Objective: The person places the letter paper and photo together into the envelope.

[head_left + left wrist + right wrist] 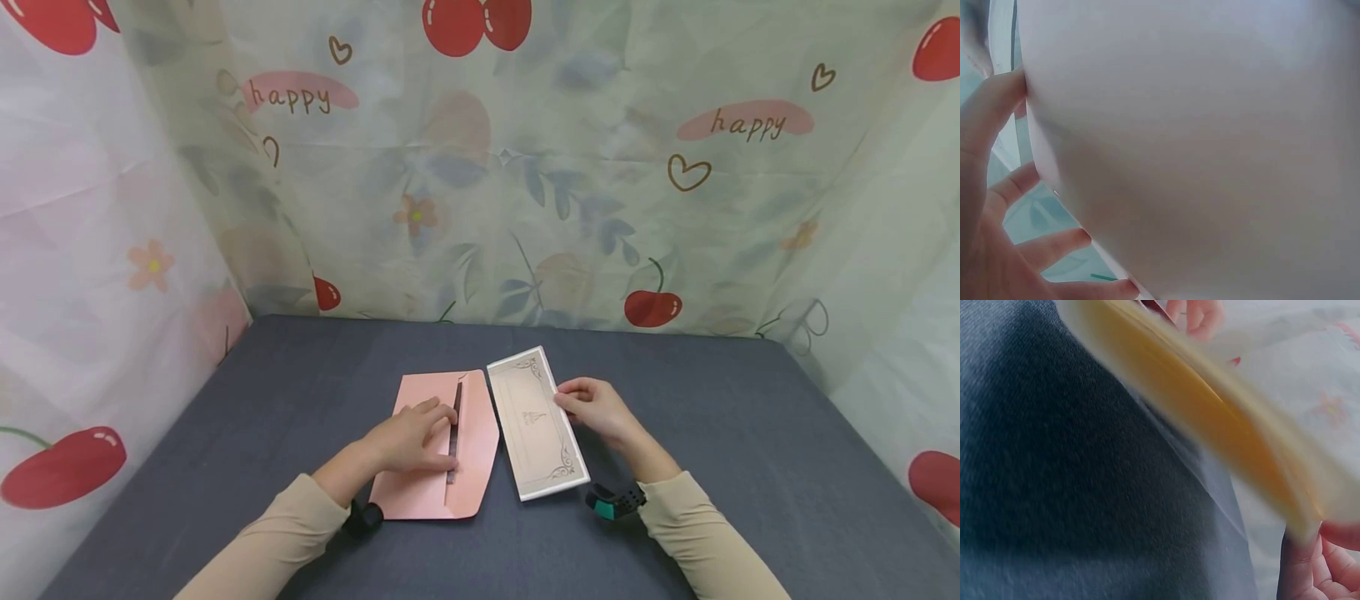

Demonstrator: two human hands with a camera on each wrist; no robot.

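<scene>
A pink envelope lies on the table with its flap folded out to the right. My left hand is over it, thumb and fingertips gripping the edge of its mouth, where a narrow dark strip shows. In the left wrist view the pink panel fills most of the picture, with the fingertips along its edge. Just right of the envelope is a cream folded card with scrolled corners, tilted. My right hand pinches its right edge between thumb and fingers. The right wrist view shows the card's layers slightly apart.
A dark grey cloth covers the table. Curtains printed with cherries and "happy" stand behind and at both sides. Black straps are on both wrists.
</scene>
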